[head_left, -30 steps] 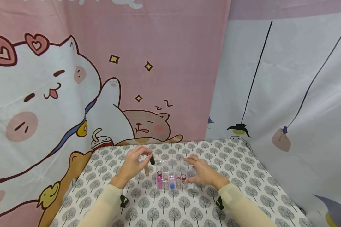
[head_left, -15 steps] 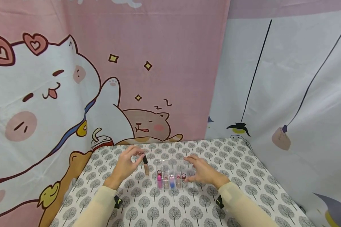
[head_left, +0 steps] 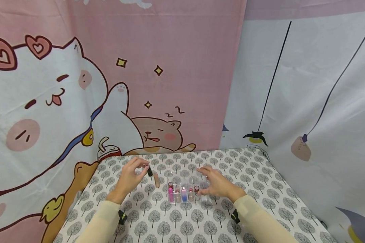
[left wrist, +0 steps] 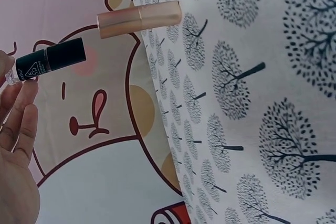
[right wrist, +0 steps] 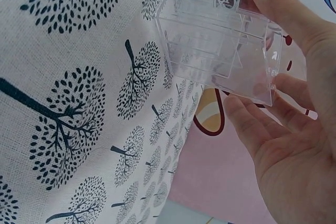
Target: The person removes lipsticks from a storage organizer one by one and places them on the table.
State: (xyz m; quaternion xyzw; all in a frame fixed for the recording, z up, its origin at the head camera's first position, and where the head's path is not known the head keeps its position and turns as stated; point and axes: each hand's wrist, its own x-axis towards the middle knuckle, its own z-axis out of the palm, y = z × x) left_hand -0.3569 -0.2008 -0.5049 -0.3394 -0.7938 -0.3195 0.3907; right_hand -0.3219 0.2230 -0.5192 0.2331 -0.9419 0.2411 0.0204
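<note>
My left hand (head_left: 130, 175) pinches the clear upper end of a black lip tint tube (head_left: 150, 170), which has white lettering in the left wrist view. The tube hangs slightly tilted, left of a rose-gold lipstick (head_left: 156, 181) standing upright on the table. Around the right end of a clear lipstick organizer (head_left: 187, 203) curls my right hand (head_left: 215, 182), its thumb (right wrist: 286, 11) on the near side and fingers at the far side. A pink tube (head_left: 170, 195), a blue-and-white one (head_left: 184, 195) and several other lip products stand in the organizer's front row.
A tree-print cloth (head_left: 185, 222) covers the table. Behind it hangs a pink backdrop (head_left: 185, 74) with cartoon cats, and a pale one (head_left: 331, 84) is at the right. Dark straps show by both wrists.
The left hand has moved leftward with the lip tint tube, from right of the standing rose-gold lipstick past it to the left. The right hand and organizer stay put.
</note>
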